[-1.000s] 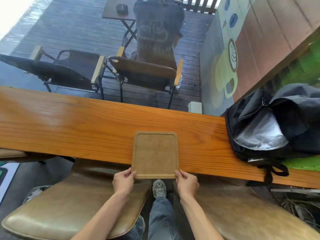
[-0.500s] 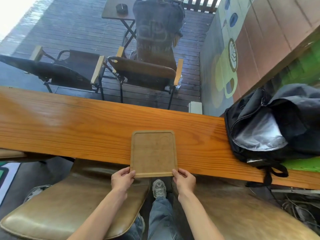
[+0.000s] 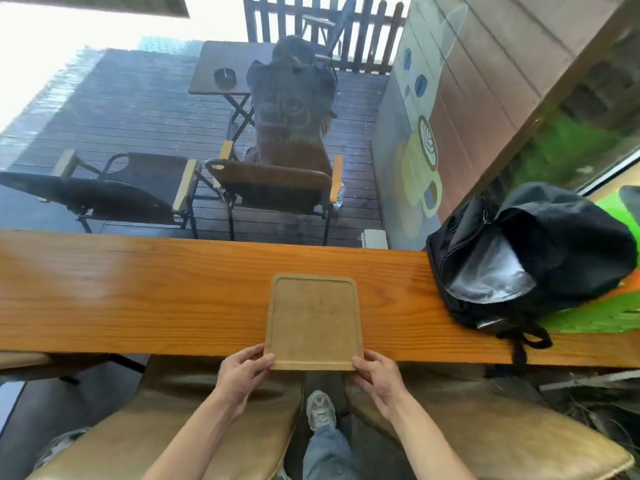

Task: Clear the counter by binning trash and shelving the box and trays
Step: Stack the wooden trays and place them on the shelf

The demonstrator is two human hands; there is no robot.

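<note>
A person stands at a long wooden desk (image 3: 138, 292), looking down at their own two bare hands. A flat, empty wooden tray (image 3: 313, 322) lies on the desk with its near edge jutting just past the desk's front edge. The left hand (image 3: 242, 370) pinches the tray's near left corner and the right hand (image 3: 375, 372) pinches the near right corner; on both, the fingers are closed on the tray's edge, thumbs on top.

Compared with a second ago, the hands hold the same corners and the tray has barely shifted. It looks gripped but not yet lifted, so the shelving step seems only just begun.

No trash or box is visible on the desk. An open black backpack (image 3: 526, 258) rests on the desk to the right, near the tray but not touching it. Two tan padded stools (image 3: 485, 431) stand below, either side of the person's legs, and could crowd a step back. Beyond the desk, a window shows patio chairs (image 3: 273, 188) on decking.
</note>
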